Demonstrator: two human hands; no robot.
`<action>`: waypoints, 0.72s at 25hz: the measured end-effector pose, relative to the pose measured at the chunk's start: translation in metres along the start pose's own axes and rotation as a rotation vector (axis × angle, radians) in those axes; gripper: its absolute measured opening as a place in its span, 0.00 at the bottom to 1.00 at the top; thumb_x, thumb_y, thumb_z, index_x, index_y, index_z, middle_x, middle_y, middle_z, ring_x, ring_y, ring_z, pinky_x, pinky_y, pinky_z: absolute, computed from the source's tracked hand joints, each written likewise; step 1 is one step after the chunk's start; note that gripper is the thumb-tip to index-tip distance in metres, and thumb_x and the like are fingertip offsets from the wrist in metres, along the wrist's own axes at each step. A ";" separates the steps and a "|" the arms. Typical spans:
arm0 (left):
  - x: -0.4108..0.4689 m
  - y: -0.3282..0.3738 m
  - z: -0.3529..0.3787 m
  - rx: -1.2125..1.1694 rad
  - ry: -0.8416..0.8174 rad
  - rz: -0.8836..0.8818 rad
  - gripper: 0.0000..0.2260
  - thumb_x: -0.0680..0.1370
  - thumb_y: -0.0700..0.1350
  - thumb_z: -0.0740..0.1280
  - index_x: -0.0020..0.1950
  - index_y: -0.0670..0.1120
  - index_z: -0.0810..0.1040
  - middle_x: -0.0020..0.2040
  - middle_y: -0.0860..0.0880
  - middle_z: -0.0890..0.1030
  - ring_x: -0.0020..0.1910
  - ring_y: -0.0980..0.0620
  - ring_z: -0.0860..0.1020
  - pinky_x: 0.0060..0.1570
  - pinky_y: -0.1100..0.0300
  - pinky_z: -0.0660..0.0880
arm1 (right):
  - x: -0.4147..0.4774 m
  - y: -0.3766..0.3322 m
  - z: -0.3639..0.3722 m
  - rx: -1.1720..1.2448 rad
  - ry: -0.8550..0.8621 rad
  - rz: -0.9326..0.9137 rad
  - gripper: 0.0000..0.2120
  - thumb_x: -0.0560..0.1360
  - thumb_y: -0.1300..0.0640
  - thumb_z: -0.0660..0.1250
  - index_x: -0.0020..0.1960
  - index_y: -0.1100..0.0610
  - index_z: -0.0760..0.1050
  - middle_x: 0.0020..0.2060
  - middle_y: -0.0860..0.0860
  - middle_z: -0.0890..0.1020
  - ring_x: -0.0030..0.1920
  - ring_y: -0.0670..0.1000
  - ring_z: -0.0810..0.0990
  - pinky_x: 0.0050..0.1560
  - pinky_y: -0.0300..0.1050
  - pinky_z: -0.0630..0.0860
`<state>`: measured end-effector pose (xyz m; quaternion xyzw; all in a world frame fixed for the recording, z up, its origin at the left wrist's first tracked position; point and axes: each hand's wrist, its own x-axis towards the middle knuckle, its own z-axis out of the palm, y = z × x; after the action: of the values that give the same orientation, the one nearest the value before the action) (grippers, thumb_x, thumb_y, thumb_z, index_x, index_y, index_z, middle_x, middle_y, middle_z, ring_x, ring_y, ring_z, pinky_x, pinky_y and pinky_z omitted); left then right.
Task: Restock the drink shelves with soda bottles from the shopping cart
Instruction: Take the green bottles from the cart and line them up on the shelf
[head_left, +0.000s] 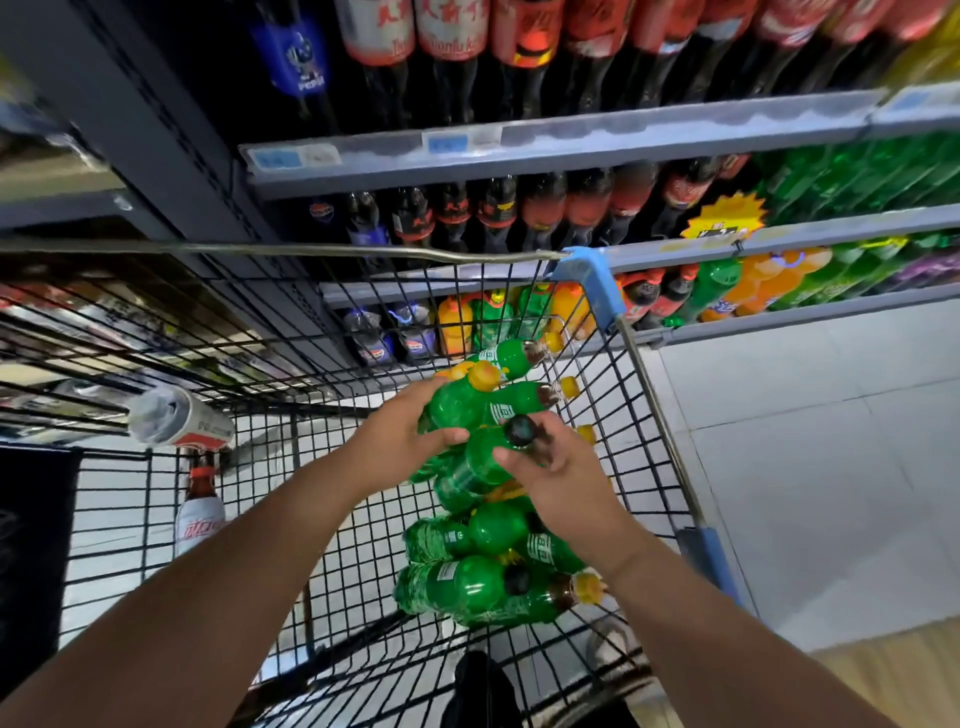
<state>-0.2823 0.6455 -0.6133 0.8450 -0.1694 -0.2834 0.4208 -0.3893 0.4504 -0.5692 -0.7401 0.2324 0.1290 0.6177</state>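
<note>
A black wire shopping cart (649, 415) stands against the drink shelves (571, 150). Several green soda bottles (467, 582) lie piled in its right half. My left hand (400, 436) grips a green bottle with an orange cap (457, 402) at the top of the pile. My right hand (561, 473) holds a second green bottle (483, 457) around its neck, just below its dark cap. Both bottles sit slightly above the pile.
A white-labelled cola bottle (200, 512) lies at the cart's left side, with another white-wrapped bottle (176, 421) above it. The shelves hold dark cola, orange and green bottles. Pale floor tiles (831, 441) lie to the right of the cart.
</note>
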 end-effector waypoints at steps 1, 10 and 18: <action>-0.007 0.015 -0.005 -0.015 0.018 0.017 0.32 0.72 0.62 0.71 0.74 0.60 0.68 0.62 0.66 0.74 0.57 0.72 0.73 0.56 0.72 0.69 | -0.008 -0.013 -0.011 0.000 0.017 -0.054 0.07 0.78 0.56 0.73 0.54 0.53 0.79 0.51 0.52 0.85 0.56 0.50 0.82 0.57 0.44 0.78; -0.040 0.207 -0.027 -0.044 0.203 0.291 0.20 0.71 0.73 0.64 0.62 0.78 0.66 0.60 0.73 0.73 0.58 0.72 0.74 0.53 0.62 0.75 | -0.096 -0.150 -0.134 -0.003 0.259 -0.450 0.20 0.70 0.34 0.68 0.61 0.35 0.77 0.54 0.29 0.81 0.58 0.29 0.76 0.47 0.21 0.71; -0.033 0.412 -0.011 -0.113 0.385 0.608 0.18 0.71 0.68 0.69 0.59 0.74 0.71 0.56 0.54 0.80 0.54 0.58 0.80 0.53 0.63 0.76 | -0.170 -0.232 -0.288 0.110 0.509 -0.686 0.27 0.65 0.31 0.67 0.61 0.39 0.79 0.49 0.39 0.82 0.55 0.42 0.81 0.47 0.32 0.74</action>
<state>-0.3209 0.4272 -0.2644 0.7693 -0.3148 0.0103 0.5559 -0.4460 0.2309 -0.2311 -0.7489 0.1242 -0.2831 0.5862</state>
